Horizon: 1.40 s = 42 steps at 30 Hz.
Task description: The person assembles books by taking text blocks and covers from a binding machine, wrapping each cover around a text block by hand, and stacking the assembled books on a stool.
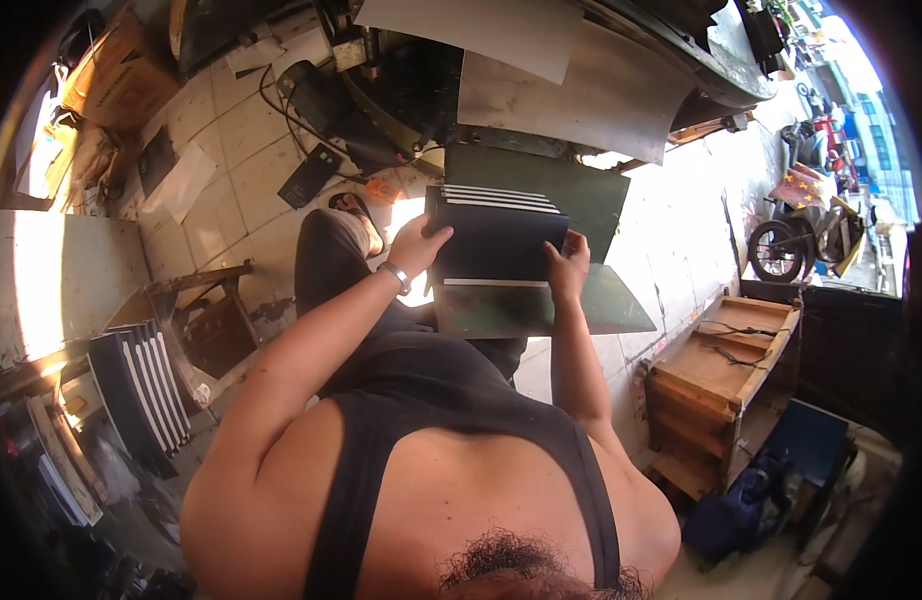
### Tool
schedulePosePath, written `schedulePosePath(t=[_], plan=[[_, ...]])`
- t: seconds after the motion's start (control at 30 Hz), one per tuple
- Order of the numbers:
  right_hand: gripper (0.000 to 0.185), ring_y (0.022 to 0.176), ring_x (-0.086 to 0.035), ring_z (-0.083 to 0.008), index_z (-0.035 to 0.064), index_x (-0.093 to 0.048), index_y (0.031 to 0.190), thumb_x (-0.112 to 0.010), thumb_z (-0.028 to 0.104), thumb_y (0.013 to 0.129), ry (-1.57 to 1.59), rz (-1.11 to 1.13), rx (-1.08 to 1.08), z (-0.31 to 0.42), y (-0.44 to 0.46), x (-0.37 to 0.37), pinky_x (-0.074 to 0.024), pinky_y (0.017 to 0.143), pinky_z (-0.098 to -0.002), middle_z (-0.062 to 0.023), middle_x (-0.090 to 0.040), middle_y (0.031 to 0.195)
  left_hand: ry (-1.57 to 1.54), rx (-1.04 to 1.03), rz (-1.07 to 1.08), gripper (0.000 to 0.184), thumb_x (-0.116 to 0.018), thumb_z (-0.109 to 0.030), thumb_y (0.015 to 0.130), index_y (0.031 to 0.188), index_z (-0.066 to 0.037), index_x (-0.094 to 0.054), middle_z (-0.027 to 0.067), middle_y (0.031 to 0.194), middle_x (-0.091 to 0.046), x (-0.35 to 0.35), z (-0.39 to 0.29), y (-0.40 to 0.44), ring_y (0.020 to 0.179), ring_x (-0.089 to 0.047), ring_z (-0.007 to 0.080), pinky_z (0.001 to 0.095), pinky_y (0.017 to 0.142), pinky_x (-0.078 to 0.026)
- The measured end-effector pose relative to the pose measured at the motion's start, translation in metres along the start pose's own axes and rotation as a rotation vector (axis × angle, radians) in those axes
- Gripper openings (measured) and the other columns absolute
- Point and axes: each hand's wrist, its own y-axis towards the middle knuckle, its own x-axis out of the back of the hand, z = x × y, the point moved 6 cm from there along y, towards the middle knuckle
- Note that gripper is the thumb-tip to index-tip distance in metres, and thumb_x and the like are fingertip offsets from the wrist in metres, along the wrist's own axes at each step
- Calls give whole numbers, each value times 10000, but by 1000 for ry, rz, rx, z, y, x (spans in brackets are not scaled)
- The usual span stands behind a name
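Observation:
A stack of dark navy hardcover books point(503, 238) is in front of me, with several white page edges showing along its far side and one along its near side. My left hand point(419, 247) grips the left edge of the stack, thumb on top. On the right edge my right hand point(569, 264) closes round it, thumb on the cover and fingers partly hidden. Beneath the books lies a dark green board point(591, 310), and another green panel point(589, 195) stretches out behind them.
Another stack of dark books point(141, 390) stands at the left. Large grey sheets point(571, 105) lie on a machine ahead. A wooden drawer unit point(716, 390) and a blue bag point(741, 510) are at the right. A cardboard box point(121, 75) sits far left; a motorbike point(796, 240) stands outside.

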Motion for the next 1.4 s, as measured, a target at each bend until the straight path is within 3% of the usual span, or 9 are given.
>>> schedulePosePath(t=[0.4,0.57,0.67,0.77,0.87,1.1,1.27,1.33,1.4], plan=[[474,966,-679,-251,48,-618,1169,-862,109,767,-8,45,-95,34,-11,-1,-524,886,-374,-116,-694,1048,-78,-15,-101,399,-788,-283,867,1144,-12,-695,128,975,-758,8,12,4,830,-729,215,346,777,-561],[602,1188,-600,-258,56,-534,1332,-831,133,814,50,-48,48,59,2,-2,-479,988,-374,-158,-605,1269,-79,-33,-180,459,-798,-275,851,1224,-55,-645,92,1144,-692,28,-19,-10,907,-670,213,350,840,-539],[734,1311,-520,-282,21,-368,1495,-768,149,894,645,-46,-6,74,35,-27,-430,1084,-407,-189,-477,1443,-311,-242,-206,480,-773,-235,898,1285,-19,-590,38,1086,-606,66,-83,-26,932,-572,126,295,847,-509],[752,1340,-481,-282,-6,-321,1529,-739,135,920,503,-240,-113,109,60,-35,-395,1121,-416,-174,-454,1452,-738,-449,61,548,-730,-265,929,1378,-19,-534,57,1196,-591,121,-180,-61,1079,-547,125,309,963,-459],[788,1461,-348,-302,3,-240,1572,-703,144,950,812,-145,-33,137,84,-51,-327,1184,-429,-176,-363,1563,-674,-898,199,886,-650,-631,897,1470,13,-449,141,1375,-506,198,-289,-141,1181,-531,214,368,1033,-411],[534,1424,-387,-386,131,-277,1566,-464,269,1086,1604,305,-488,128,127,-107,-307,1198,-630,-125,-406,1533,-649,-1457,583,351,-817,-312,861,1173,-160,-760,-12,1161,-719,274,-368,-292,1111,-653,203,497,963,-556],[379,1312,-518,-388,109,-476,1439,-449,255,1090,1407,168,-652,86,123,-109,-404,1100,-667,-132,-546,1393,-822,-1180,522,203,-881,-366,758,927,-277,-811,-69,1226,-692,294,-334,-301,1201,-580,144,477,1017,-435],[373,1291,-534,-383,107,-466,1434,-507,173,1069,1404,106,-595,84,108,-90,-457,1067,-645,-143,-523,1401,-1012,-1192,386,382,-752,-553,874,964,-186,-805,103,1278,-615,294,-308,-285,1242,-562,309,520,1092,-431],[407,1263,-556,-374,105,-448,1435,-556,100,1043,1374,88,-515,93,88,-72,-529,1015,-618,-153,-500,1413,-890,-1087,175,843,-658,-779,812,1339,-121,-635,158,1445,-508,296,-250,-245,1299,-520,361,509,1077,-419]])
